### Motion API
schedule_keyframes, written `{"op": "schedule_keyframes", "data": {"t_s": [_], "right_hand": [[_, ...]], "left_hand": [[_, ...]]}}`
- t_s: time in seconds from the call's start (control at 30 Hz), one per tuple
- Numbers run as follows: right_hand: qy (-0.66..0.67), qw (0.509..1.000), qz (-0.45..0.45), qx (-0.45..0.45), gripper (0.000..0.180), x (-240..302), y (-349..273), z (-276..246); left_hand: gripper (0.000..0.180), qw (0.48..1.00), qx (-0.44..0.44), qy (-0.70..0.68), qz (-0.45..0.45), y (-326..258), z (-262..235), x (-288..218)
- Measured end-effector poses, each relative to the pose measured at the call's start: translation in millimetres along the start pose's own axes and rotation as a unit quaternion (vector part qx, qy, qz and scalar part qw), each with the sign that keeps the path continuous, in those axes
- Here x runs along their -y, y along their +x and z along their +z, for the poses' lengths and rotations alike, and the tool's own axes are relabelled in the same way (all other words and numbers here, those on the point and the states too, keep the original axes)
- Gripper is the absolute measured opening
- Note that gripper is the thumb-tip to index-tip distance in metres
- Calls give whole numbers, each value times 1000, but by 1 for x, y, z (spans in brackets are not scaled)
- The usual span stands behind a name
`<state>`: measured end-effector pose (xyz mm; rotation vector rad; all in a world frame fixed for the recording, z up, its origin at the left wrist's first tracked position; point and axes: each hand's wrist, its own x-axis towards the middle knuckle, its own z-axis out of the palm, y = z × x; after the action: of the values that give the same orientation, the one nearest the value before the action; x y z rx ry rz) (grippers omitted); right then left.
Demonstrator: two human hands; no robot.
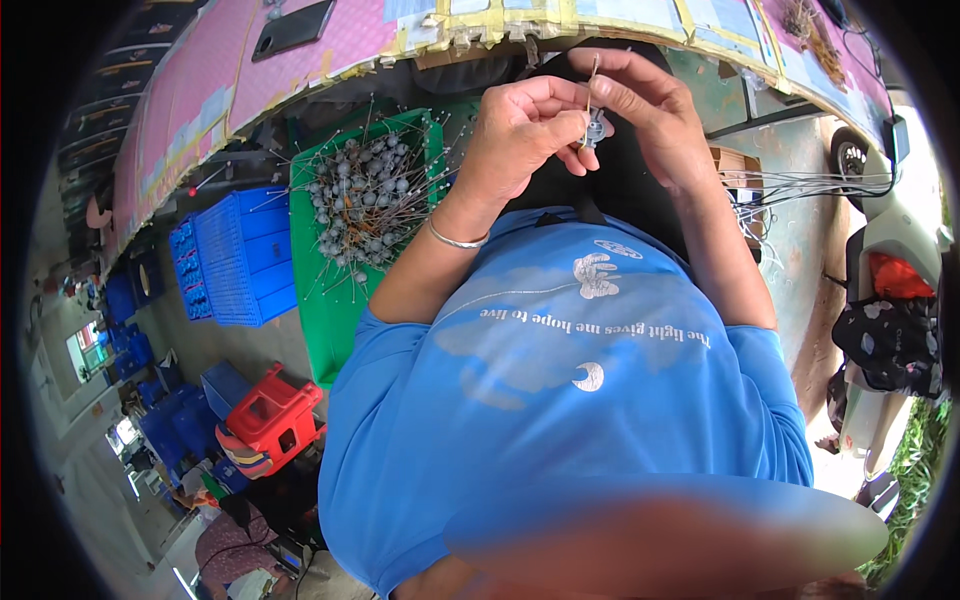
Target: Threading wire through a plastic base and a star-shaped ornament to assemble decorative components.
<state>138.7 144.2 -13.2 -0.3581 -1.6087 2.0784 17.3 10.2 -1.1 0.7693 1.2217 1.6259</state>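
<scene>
My left hand (525,130), with a silver bangle at its wrist, is closed in a pinch around a small grey part (597,130) with a roundish body. My right hand (645,105) comes in from the other side, thumb and forefinger pinched on a thin yellowish strand (590,85) that stands up by the grey part. Fingers hide where strand and part meet. To the left of my left arm, a green crate (318,345) carries a heap of grey round parts (365,195) with long thin wires sticking out.
A table with a pink, taped cover (200,130) runs along the far side, a dark flat phone-like object (292,30) on it. Blue crates (235,258) and a red plastic stool (275,415) stand at the left. At the right are grey wires (800,185) and a scooter (890,250).
</scene>
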Motion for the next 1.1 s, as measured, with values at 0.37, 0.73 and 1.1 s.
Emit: {"op": "schedule_keyframes", "data": {"t_s": [0.37, 0.73, 1.1], "right_hand": [[63, 993, -90, -50, 12, -15, -4, -6], [112, 987, 74, -91, 12, -30, 2, -19], [-81, 994, 75, 16, 16, -8, 46, -20]], "left_hand": [[19, 998, 9, -49, -29, 6, 6, 1], [36, 997, 26, -40, 65, 11, 14, 22], [42, 996, 20, -86, 3, 18, -23, 19]]}}
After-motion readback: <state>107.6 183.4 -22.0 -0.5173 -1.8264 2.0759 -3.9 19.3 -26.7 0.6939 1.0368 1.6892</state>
